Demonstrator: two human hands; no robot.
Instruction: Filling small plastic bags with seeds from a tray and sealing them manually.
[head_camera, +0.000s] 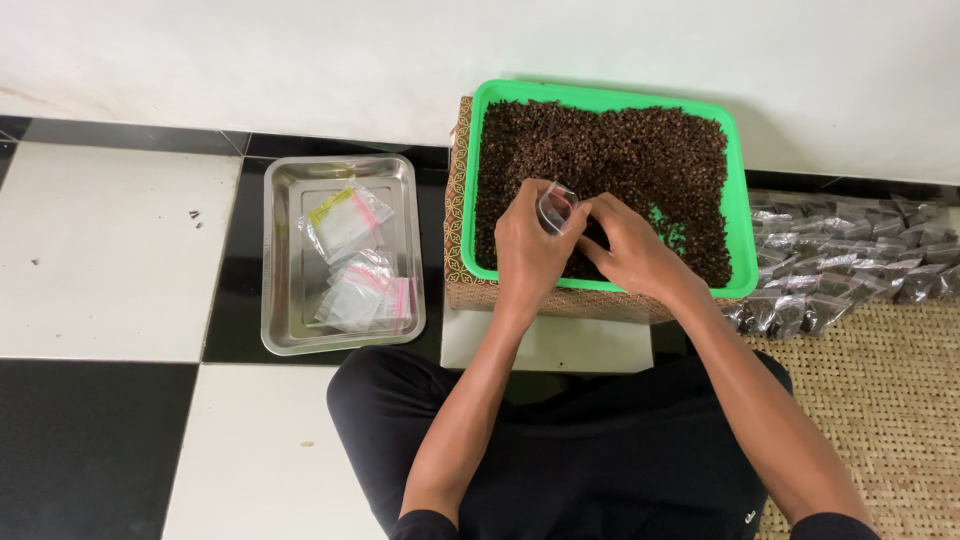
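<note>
Small clear bag (558, 206): held up over the near part of the green tray (742, 200), mouth turned toward the right hand, pinched at its left edge by the left hand (530, 245). Fingers of that hand are closed on the bag.

Right hand (628, 250): just beside the bag on its right, fingertips drawn together at or touching the bag's open side; whether they hold any of the dark bits cannot be made out. The two hands meet at the bag, so neither has to reach; the bag lies between them, slightly nearer the left.

Dark dried spice (620, 150): loose, heaped across the tray, directly under and beyond both hands.

Green tray: sits on a patterned box (458, 200) against the white wall.

Steel tray (285, 300): on the floor well to the left, holding empty clear bags (355, 260) with coloured seal strips.

Filled bags (840, 260): rows of small packets with dark contents on the woven mat (890, 400), to the right of the green tray.
</note>
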